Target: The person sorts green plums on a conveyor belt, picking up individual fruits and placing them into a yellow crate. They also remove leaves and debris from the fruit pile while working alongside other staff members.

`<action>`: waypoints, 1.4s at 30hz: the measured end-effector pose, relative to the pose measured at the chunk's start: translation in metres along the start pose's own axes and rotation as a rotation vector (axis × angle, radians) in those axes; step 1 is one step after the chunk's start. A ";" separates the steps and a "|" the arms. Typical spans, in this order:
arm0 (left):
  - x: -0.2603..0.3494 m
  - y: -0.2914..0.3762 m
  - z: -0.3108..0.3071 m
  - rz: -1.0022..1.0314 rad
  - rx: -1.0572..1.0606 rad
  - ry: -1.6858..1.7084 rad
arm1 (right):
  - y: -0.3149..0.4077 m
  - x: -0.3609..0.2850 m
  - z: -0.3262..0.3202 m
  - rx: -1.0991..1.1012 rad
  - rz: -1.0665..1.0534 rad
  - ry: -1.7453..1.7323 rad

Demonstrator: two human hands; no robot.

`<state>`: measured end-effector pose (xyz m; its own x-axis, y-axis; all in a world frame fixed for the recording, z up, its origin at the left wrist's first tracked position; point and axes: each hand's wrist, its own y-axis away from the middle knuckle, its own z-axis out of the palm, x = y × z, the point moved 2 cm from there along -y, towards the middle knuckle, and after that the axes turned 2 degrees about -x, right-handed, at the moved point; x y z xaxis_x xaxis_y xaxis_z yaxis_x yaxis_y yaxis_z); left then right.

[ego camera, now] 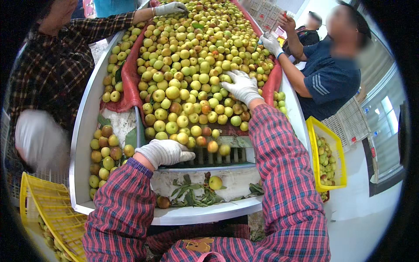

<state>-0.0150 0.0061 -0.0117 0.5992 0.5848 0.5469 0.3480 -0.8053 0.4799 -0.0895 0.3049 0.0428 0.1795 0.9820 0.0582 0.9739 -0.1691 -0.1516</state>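
A heap of yellow-green jujubes (pixel 193 65), some blushed red-brown, covers the sorting table before me. My right hand (pixel 242 85), in a white knit glove, rests on the heap's right side with fingers spread over the fruit. Lower down, my left hand (pixel 168 152), gloved alike, lies beside the heap's front edge; its fingers point right and none is seen closed around a fruit. Several jujubes (pixel 212 146) are at the rim of a slatted opening (pixel 226 156), just right of this hand; the lowest is blurred. Part of the left palm is hidden.
Red cloth (pixel 132 72) edges the heap. Jujubes (pixel 105 150) lie in the left side channel. Leaves (pixel 193 193) litter the white front ledge (pixel 235 177). Yellow crates (pixel 342 163) stand either side. One co-worker's gloved hand (pixel 170 9) reaches in at far left; another's (pixel 271 44) is at right.
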 end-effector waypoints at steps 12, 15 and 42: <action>-0.001 -0.001 -0.003 -0.018 -0.017 -0.046 | 0.109 -0.004 0.015 -0.109 -0.350 -0.092; 0.007 0.008 -0.008 -0.064 -0.033 -0.021 | 0.132 -0.019 0.000 -0.180 -0.358 -0.075; 0.003 0.006 -0.003 -0.042 -0.035 0.000 | -0.012 0.029 0.027 0.054 -0.069 -0.320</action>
<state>-0.0134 0.0037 -0.0051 0.5843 0.6183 0.5256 0.3475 -0.7759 0.5265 -0.0996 0.3374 0.0201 0.0520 0.9690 -0.2415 0.9718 -0.1047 -0.2112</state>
